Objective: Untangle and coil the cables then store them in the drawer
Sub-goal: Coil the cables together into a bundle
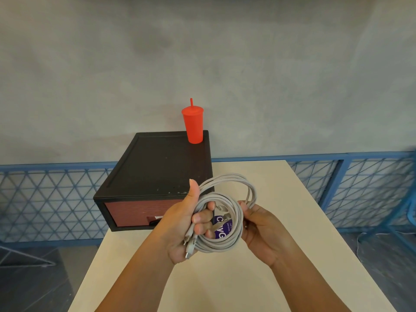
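Table (227, 289), cables (225, 246) in left grip (183, 224), right grip (261, 233)

Purple label (221, 233) behind the coil of cables (216, 247), centre frame: strands and fingers of the left hand (182, 230) cover most of it. We read only stray white letters; the small print is too fine. Right hand (261, 235): fingers pass behind the coil, out of our sight. Plugs (188, 240) below the left palm are too small to type. Drawer handle (153, 220), left of centre, is half hidden by the left hand. Both forearms and the near end of the table (225, 284) are cut by the bottom edge.
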`<state>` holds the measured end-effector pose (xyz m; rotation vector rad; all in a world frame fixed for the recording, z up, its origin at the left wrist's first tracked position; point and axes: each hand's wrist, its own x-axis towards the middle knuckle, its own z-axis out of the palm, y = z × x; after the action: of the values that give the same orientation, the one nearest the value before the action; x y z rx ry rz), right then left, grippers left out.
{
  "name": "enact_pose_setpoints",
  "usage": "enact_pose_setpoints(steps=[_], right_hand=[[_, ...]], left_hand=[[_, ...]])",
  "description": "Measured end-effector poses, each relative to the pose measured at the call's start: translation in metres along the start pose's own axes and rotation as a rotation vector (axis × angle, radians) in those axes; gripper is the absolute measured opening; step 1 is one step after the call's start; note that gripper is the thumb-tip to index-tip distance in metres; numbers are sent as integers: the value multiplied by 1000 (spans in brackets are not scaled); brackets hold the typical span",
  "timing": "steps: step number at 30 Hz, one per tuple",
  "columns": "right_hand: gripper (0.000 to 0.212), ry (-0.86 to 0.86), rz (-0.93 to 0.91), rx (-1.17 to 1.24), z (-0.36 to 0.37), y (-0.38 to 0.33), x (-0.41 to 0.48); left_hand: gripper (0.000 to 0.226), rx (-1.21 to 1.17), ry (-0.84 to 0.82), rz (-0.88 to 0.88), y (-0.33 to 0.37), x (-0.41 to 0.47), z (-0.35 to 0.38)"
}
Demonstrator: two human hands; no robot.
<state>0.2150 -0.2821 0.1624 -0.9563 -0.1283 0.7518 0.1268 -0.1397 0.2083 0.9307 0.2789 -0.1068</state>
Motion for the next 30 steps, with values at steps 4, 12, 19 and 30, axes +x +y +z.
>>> enact_pose_setpoints(steps=[4, 12, 19, 30], right_hand=[[20, -40, -57, -126, 3, -1, -2], [23, -45, -27, -67, 2, 7, -2], [22, -77, 12, -231, -4, 16, 1], [12, 178, 100, -792, -24, 23, 14]], left_hand=[[53, 22, 39, -13, -1, 0, -3], [53, 91, 107, -12, -2, 2, -8], [54, 109, 123, 4, -8, 1, -8], [52, 128, 181, 24, -8, -3, -12]])
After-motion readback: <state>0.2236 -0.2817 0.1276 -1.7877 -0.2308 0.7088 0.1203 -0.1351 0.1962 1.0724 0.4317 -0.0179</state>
